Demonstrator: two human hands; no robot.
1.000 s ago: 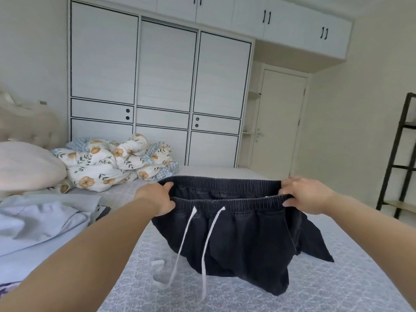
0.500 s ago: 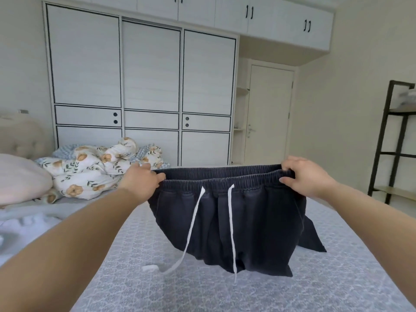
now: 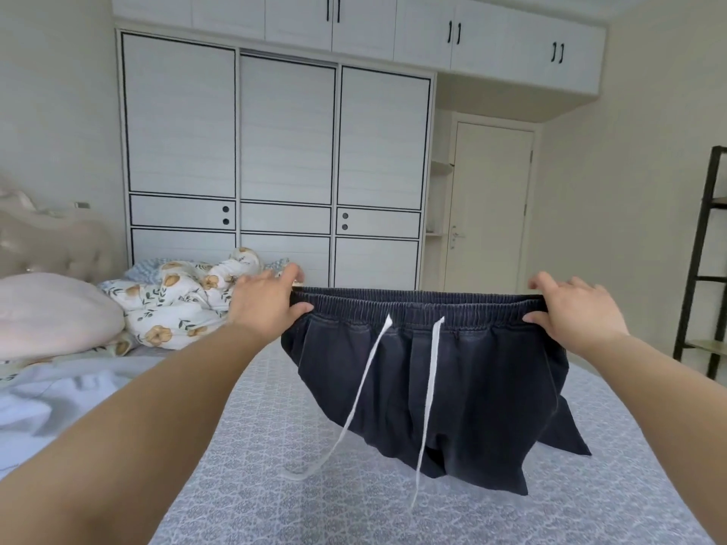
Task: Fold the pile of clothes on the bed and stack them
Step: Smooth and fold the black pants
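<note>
A pair of dark denim shorts (image 3: 429, 379) hangs at the centre of the frame, stretched wide by its elastic waistband above the bed (image 3: 314, 501). Two white drawstrings (image 3: 430, 371) dangle down its front. The left hand (image 3: 264, 304) pinches the waistband's left end between thumb and spread fingers; the right hand (image 3: 576, 310) pinches the right end likewise. No label or writing can be read on the shorts. At middle left lies a floral duvet (image 3: 177, 300) beside a pink pillow (image 3: 51, 312); a white wardrobe (image 3: 283, 151) stands behind.

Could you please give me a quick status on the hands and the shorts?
Left hand and right hand pinch the waistband ends. Dark shorts held up, unfolded, hems near the bed. Nothing in the way.
</note>
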